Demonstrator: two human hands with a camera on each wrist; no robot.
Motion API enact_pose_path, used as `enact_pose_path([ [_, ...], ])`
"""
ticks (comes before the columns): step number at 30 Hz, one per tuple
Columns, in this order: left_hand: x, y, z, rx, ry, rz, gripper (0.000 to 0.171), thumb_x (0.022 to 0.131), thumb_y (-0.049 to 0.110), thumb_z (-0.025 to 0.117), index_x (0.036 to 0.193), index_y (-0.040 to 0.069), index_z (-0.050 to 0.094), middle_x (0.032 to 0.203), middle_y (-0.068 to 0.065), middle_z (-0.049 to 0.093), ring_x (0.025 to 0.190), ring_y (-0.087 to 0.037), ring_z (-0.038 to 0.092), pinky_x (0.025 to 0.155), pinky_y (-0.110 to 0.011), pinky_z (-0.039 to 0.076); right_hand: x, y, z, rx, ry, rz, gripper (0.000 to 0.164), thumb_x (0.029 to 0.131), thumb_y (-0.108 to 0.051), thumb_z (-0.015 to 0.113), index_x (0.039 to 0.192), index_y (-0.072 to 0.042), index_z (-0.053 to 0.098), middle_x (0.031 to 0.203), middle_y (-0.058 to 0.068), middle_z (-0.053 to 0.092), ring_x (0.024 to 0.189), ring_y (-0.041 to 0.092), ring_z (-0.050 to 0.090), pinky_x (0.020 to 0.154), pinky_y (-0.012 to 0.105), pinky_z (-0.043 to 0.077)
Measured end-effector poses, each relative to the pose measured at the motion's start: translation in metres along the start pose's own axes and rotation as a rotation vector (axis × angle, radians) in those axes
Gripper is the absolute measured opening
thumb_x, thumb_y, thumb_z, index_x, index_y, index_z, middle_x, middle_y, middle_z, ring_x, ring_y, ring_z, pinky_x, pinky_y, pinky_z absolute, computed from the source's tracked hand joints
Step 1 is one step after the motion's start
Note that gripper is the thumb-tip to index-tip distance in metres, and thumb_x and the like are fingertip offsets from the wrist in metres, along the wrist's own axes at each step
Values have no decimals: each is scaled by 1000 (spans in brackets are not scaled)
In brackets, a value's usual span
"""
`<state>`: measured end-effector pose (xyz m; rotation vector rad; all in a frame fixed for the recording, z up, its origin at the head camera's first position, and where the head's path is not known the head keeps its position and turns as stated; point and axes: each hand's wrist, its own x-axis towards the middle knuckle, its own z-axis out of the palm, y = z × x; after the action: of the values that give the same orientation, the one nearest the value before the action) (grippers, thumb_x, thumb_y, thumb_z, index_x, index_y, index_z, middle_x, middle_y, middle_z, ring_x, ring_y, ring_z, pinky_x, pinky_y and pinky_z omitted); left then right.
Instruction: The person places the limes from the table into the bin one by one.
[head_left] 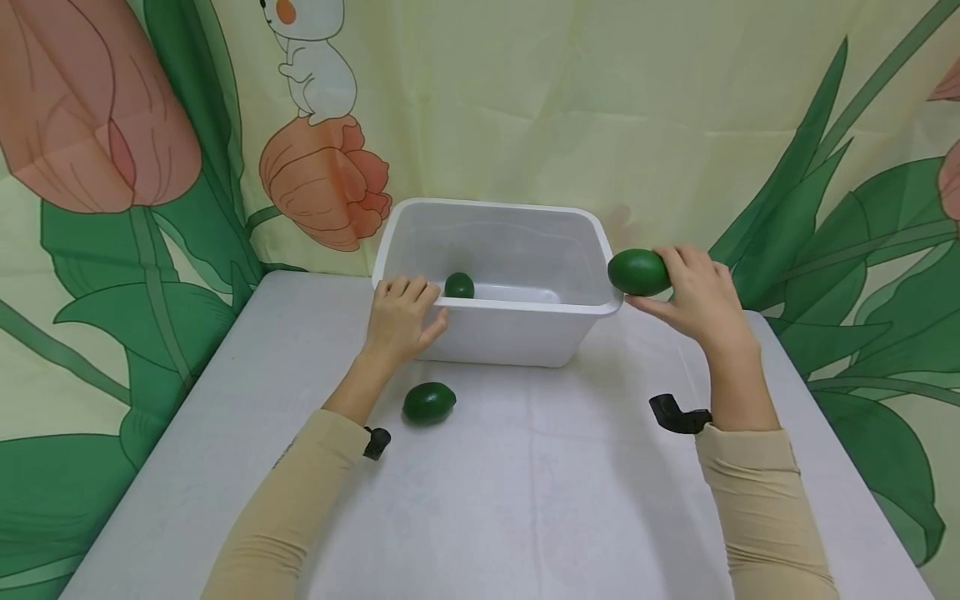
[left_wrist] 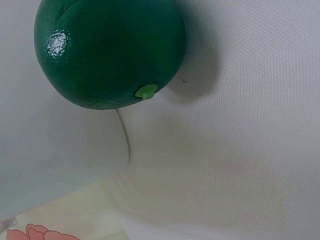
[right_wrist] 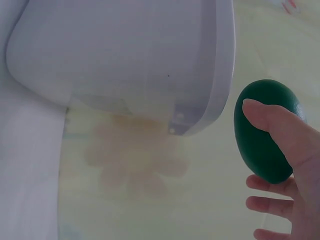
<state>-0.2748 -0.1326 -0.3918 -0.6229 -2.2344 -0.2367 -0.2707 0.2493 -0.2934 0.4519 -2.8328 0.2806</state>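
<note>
My right hand (head_left: 697, 296) holds a green lime (head_left: 639, 272) at the right end of a white plastic bin (head_left: 517, 337). In the right wrist view the thumb (right_wrist: 270, 120) lies across this lime (right_wrist: 257, 145), which is beside the bin's rim (right_wrist: 225, 65). At the front left of the bin, my left hand (head_left: 401, 321) grips the rim, fingers over the edge and thumb outside. Another lime (head_left: 460, 285) sits inside the bin, partly hidden by its front wall. A third lime (head_left: 429, 403) lies on the table before the bin; the left wrist view shows its small stem (left_wrist: 146, 92).
The bin stands at the back of a table covered with a white cloth (head_left: 517, 500). Behind it hangs a pale yellow curtain (head_left: 525, 100) printed with tulips and leaves. Black wrist devices (head_left: 678, 415) stick out by both sleeves.
</note>
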Motion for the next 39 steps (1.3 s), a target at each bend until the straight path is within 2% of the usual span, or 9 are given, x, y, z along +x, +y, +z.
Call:
enact_pose_path([
  [13, -1, -1, 2, -7, 13, 5, 37, 85, 37, 33, 92, 8, 54, 85, -8, 51, 78, -27, 43, 74, -42, 34, 12, -12, 6, 25, -6, -34, 65, 76, -37, 69, 123, -1, 43, 120, 20, 44, 113, 36, 38, 94, 57, 23],
  [26, -1, -1, 0, 4, 2, 4, 37, 84, 37, 33, 92, 8, 54, 85, -8, 52, 80, -27, 45, 75, -43, 35, 21, -23, 20, 25, -44, -42, 67, 77, -41, 67, 125, -2, 42, 121, 19, 44, 113, 36, 39, 96, 56, 24],
  [33, 0, -1, 0, 0, 12, 6, 37, 84, 37, 34, 92, 8, 54, 85, -8, 52, 79, -27, 45, 74, -43, 35, 23, -27, 22, 66, -66, -28, 55, 84, -42, 59, 122, -4, 45, 125, 18, 43, 118, 36, 36, 99, 56, 21],
  [39, 0, -1, 0, -1, 15, 6, 38, 84, 38, 34, 92, 7, 55, 85, -8, 52, 79, -27, 45, 74, -42, 35, 24, -27, 24, 82, -73, -35, 52, 85, -39, 58, 122, -6, 44, 123, 17, 44, 117, 35, 37, 99, 56, 20],
])
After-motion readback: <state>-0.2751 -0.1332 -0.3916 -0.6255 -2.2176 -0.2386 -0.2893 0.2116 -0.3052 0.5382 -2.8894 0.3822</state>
